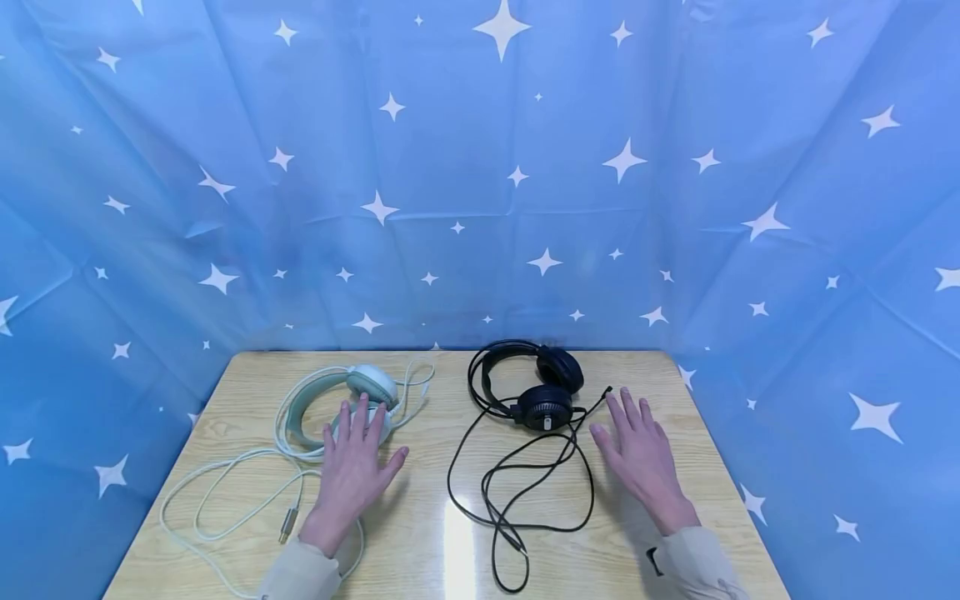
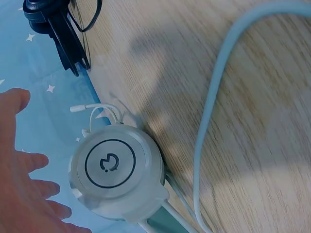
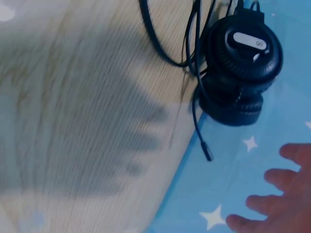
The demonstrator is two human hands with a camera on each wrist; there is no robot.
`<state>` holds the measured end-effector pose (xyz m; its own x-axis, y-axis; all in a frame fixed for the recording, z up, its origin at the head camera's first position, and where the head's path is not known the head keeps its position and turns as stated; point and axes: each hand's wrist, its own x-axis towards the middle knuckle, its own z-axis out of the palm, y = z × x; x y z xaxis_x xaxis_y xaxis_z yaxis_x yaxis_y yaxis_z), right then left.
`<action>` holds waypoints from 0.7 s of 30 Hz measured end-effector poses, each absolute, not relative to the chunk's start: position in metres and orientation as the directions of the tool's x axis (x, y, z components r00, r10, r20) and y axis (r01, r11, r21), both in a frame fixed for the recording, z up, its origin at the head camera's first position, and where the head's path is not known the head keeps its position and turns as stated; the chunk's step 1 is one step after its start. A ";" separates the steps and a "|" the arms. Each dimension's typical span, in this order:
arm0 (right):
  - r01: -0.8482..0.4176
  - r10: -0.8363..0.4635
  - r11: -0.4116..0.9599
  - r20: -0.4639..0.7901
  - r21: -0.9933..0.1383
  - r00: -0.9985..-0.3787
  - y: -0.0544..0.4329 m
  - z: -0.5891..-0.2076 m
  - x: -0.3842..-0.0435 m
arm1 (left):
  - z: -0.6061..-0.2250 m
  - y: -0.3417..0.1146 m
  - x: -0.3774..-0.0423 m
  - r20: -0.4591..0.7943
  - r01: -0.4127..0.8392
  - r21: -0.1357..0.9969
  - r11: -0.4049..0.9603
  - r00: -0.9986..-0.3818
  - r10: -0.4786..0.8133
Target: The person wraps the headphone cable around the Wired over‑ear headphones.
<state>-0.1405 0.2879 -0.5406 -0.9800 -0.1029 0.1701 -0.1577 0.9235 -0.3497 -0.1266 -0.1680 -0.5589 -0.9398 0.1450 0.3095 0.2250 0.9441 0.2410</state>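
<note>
Pale green headphones point(image 1: 372, 383) lie at the frame's lower left, black headphones point(image 1: 546, 407) lower centre, the left hand point(image 1: 352, 471) and right hand point(image 1: 643, 458) spread, holding nothing, seemingly before any grasp, which would call for curling inward.

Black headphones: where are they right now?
In the head view, the black headphones lie just right of centre near the far edge of the wooden table, between the pale headphones on the left and the right hand.
</note>
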 end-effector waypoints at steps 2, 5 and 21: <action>-0.169 -0.110 0.919 0.180 -0.355 -0.977 0.282 -0.541 -0.143 | -0.558 -0.166 -0.126 0.287 0.222 0.252 0.942 -0.947 0.146; -0.186 -0.123 0.910 0.187 -0.370 -0.975 0.274 -0.540 -0.147 | -0.557 -0.161 -0.126 0.276 0.227 0.254 0.940 -0.949 0.154; -0.326 -0.275 0.883 0.190 -0.337 -0.942 0.222 -0.538 -0.186 | -0.560 -0.130 -0.122 0.387 0.293 0.302 0.907 -0.907 0.165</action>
<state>-0.1862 0.2219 -0.5377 -0.9425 -0.2754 0.1895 -0.3259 0.8833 -0.3369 -0.1223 -0.1303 -0.5595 -0.9074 0.1648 0.3866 0.2933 0.9072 0.3016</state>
